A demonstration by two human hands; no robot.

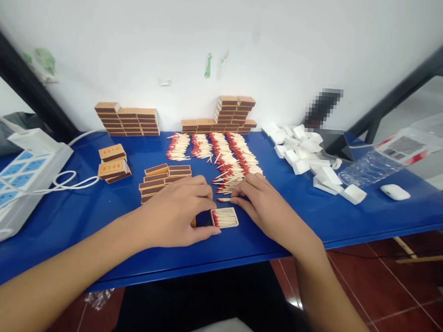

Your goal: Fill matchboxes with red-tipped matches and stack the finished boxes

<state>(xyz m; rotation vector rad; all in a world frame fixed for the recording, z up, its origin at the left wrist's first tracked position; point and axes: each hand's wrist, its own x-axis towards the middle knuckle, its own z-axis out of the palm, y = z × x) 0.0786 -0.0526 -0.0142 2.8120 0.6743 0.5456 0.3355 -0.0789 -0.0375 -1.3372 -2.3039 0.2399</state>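
A small white matchbox tray (237, 224) filled with red-tipped matches lies on the blue table. My left hand (178, 208) grips the tray's left end between thumb and fingertips. Under that hand, part of an orange-brown piece shows, mostly hidden. Just beyond the tray, my right hand (260, 204) has its fingers closed on a match (224, 200), red head to the left; whether more are pinched with it I cannot tell. Loose matches (227, 169) lie in rows beyond my right fingers. Several matchbox sleeves (163, 177) lie behind my left hand, partly covered by it.
Stacked matchboxes (128, 121) stand against the wall at left, with another stack (232, 113) at centre. A few matchboxes (113, 168) sit near a power strip (19, 177) and its white cables. White empty trays (302, 151), an earbud case (394, 192) and a plastic bag (373, 164) are right.
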